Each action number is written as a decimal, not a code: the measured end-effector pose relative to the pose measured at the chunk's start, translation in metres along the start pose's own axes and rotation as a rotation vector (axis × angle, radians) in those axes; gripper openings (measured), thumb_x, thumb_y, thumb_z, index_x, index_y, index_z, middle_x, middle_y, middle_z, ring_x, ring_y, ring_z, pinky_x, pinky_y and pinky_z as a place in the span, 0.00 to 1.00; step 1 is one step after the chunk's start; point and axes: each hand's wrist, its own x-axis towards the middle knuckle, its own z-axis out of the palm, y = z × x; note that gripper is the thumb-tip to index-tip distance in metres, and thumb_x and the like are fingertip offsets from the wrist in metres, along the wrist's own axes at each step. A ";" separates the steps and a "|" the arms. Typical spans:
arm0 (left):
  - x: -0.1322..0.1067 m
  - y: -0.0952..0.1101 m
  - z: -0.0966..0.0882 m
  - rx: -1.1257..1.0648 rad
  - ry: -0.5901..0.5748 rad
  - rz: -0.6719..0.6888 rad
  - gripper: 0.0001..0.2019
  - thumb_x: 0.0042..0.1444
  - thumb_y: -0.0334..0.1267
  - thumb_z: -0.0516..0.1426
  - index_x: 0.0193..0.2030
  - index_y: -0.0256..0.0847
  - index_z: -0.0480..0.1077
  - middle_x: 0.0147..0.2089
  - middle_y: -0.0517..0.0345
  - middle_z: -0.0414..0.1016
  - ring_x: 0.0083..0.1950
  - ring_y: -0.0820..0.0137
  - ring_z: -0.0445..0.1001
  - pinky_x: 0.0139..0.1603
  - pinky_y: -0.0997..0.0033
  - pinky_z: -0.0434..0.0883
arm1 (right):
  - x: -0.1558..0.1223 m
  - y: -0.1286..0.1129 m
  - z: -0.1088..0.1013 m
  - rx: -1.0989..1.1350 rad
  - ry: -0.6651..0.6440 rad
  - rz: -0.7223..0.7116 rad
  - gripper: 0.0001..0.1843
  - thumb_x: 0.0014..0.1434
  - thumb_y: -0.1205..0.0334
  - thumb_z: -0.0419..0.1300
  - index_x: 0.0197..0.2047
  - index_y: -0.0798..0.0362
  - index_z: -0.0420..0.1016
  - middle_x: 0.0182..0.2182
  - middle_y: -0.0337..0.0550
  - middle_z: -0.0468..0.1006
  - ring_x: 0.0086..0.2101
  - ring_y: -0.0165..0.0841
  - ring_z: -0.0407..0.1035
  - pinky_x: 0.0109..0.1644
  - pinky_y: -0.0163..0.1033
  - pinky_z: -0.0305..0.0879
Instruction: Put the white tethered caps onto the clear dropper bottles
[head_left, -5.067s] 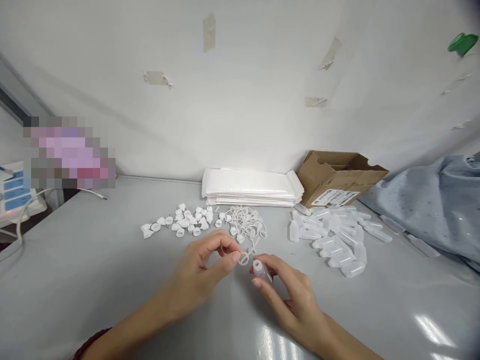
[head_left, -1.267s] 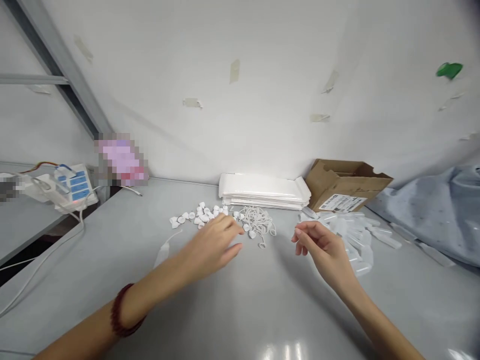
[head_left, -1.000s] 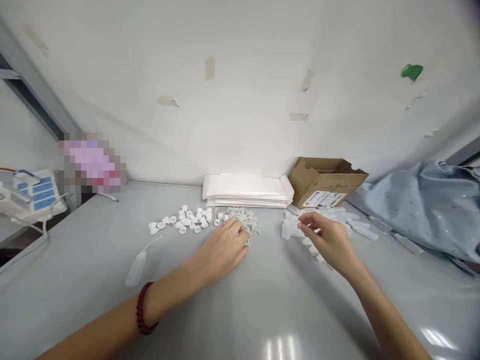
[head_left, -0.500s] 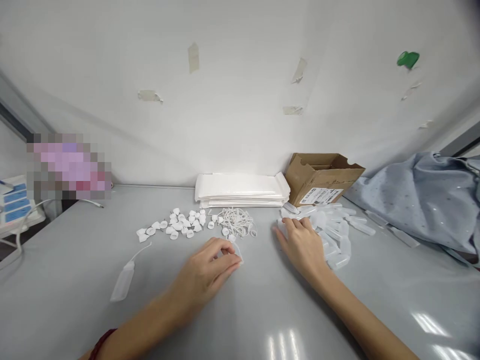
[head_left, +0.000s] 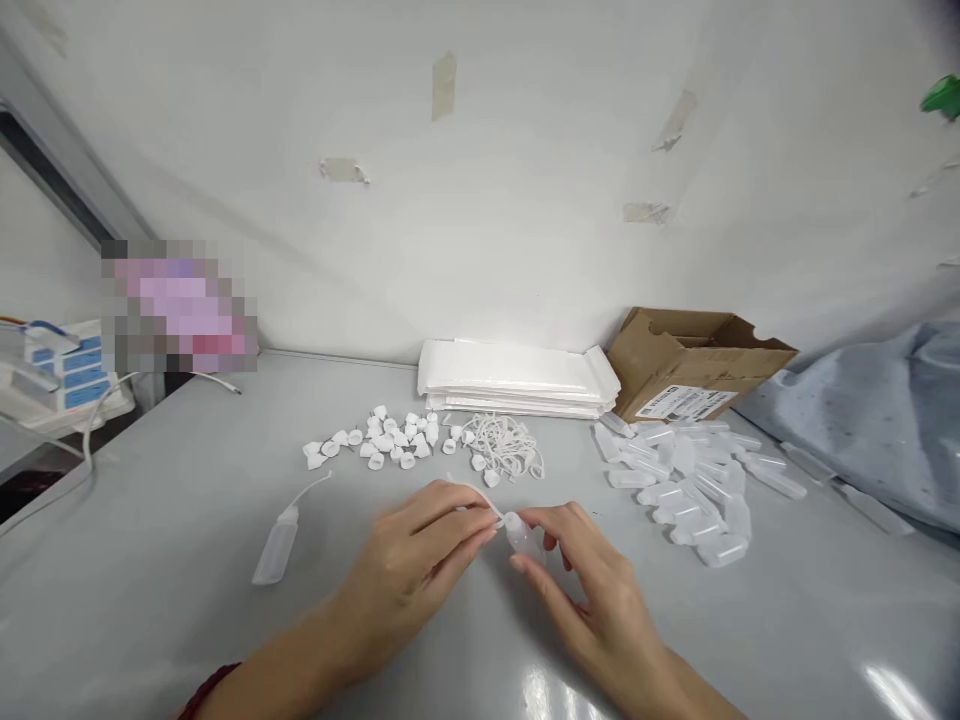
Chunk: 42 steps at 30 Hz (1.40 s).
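Observation:
Above the front middle of the table, my left hand (head_left: 427, 545) is closed, its fingertips pinching a thin white strap (head_left: 480, 492). My right hand (head_left: 589, 580) grips a small translucent plastic bottle (head_left: 523, 535) between thumb and fingers. The strap's near end is at the bottle's neck; whether it goes around the neck or only touches it I cannot tell. To the left lies another bottle (head_left: 276, 548) with a strap reaching out from its neck. More straps (head_left: 506, 445) lie in a tangle beyond my hands, beside several small white caps (head_left: 390, 435).
Several loose translucent bottles (head_left: 690, 500) are spread on the right. Behind stand a stack of white packets (head_left: 517, 372) and an open cardboard box (head_left: 697, 375). Light blue fabric (head_left: 870, 410) covers the right edge. A power strip (head_left: 75, 370) and cable are at the left.
My right hand has left the bottle pile and come left with one bottle, meeting the strap in my left hand. The view has turned slightly left.

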 end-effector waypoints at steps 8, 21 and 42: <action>-0.005 0.004 0.004 -0.093 0.016 -0.009 0.11 0.61 0.25 0.55 0.47 0.42 0.71 0.42 0.56 0.77 0.43 0.71 0.76 0.44 0.71 0.77 | -0.004 -0.001 0.002 0.105 -0.020 -0.072 0.19 0.60 0.71 0.58 0.53 0.48 0.63 0.38 0.46 0.77 0.35 0.37 0.68 0.36 0.41 0.69; -0.003 0.015 0.007 -0.282 0.012 -0.314 0.06 0.57 0.29 0.58 0.38 0.45 0.72 0.37 0.64 0.78 0.38 0.72 0.77 0.40 0.74 0.75 | -0.008 -0.007 0.004 0.200 0.019 0.040 0.20 0.59 0.69 0.59 0.54 0.46 0.64 0.33 0.41 0.76 0.31 0.34 0.69 0.34 0.37 0.70; -0.007 0.015 0.008 -0.093 -0.168 -0.075 0.19 0.59 0.23 0.52 0.57 0.40 0.60 0.49 0.51 0.67 0.50 0.68 0.67 0.50 0.69 0.69 | -0.001 -0.016 0.005 0.997 -0.022 0.690 0.12 0.54 0.57 0.66 0.43 0.47 0.78 0.35 0.39 0.78 0.29 0.27 0.72 0.36 0.33 0.69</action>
